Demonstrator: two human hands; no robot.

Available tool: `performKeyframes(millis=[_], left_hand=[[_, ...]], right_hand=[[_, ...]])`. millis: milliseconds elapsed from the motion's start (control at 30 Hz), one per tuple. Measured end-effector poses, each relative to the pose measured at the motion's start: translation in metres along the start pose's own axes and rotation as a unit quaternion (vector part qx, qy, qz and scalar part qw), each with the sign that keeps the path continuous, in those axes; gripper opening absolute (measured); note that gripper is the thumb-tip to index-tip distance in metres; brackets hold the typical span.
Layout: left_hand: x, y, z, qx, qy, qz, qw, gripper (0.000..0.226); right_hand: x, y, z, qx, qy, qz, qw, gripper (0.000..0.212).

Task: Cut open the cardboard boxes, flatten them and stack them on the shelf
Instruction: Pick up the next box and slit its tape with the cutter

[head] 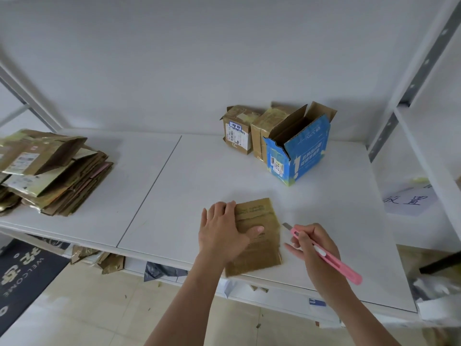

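A flattened brown cardboard box (pixel 259 245) lies near the front edge of the white shelf (pixel 174 196). My left hand (pixel 225 233) presses flat on its left half, fingers straight. To its right my right hand (pixel 315 245) grips a pink utility knife (pixel 331 258) like a pen, the short blade pointing at the box's right edge without touching it. At the back stand a blue box (pixel 303 156) with open top flaps and two taped brown boxes (pixel 238 132), (pixel 265 128). A stack of flattened boxes (pixel 52 171) lies at the far left.
A grey shelf upright (pixel 409 88) rises at the right, with a handwritten paper sheet (pixel 409 201) beyond it. Cardboard scraps (pixel 104 262) and a grey bag (pixel 162 270) lie under the shelf. A dark welcome mat (pixel 22 273) covers the floor at the left.
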State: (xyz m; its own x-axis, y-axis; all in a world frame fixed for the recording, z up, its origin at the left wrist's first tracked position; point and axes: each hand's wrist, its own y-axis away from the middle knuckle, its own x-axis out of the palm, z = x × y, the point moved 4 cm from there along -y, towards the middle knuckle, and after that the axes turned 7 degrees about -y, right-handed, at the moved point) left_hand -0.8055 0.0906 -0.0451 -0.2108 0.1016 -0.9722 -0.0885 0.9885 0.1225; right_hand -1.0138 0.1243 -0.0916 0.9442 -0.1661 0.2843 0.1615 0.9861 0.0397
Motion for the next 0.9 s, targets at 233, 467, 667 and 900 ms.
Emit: performKeyframes(millis=[233, 467, 667, 900], left_hand=[[-0.012, 0.006, 0.004, -0.224, 0.037, 0.042, 0.973, 0.099], [-0.019, 0.011, 0.006, -0.203, 0.230, 0.044, 0.951, 0.050], [-0.021, 0.013, 0.011, -0.195, -0.055, -0.011, 0.979, 0.065], [0.014, -0.004, 0.014, 0.042, 0.004, -0.008, 0.999, 0.057]], right_hand=[[0.016, 0.007, 0.018, -0.059, 0.007, -0.033, 0.998, 0.015], [0.028, 0.022, -0.002, -0.041, -0.004, -0.057, 0.998, 0.019], [0.038, -0.010, 0.010, -0.039, 0.037, -0.079, 0.995, 0.013], [0.031, -0.021, 0.005, -0.004, -0.057, -0.017, 0.998, 0.009]])
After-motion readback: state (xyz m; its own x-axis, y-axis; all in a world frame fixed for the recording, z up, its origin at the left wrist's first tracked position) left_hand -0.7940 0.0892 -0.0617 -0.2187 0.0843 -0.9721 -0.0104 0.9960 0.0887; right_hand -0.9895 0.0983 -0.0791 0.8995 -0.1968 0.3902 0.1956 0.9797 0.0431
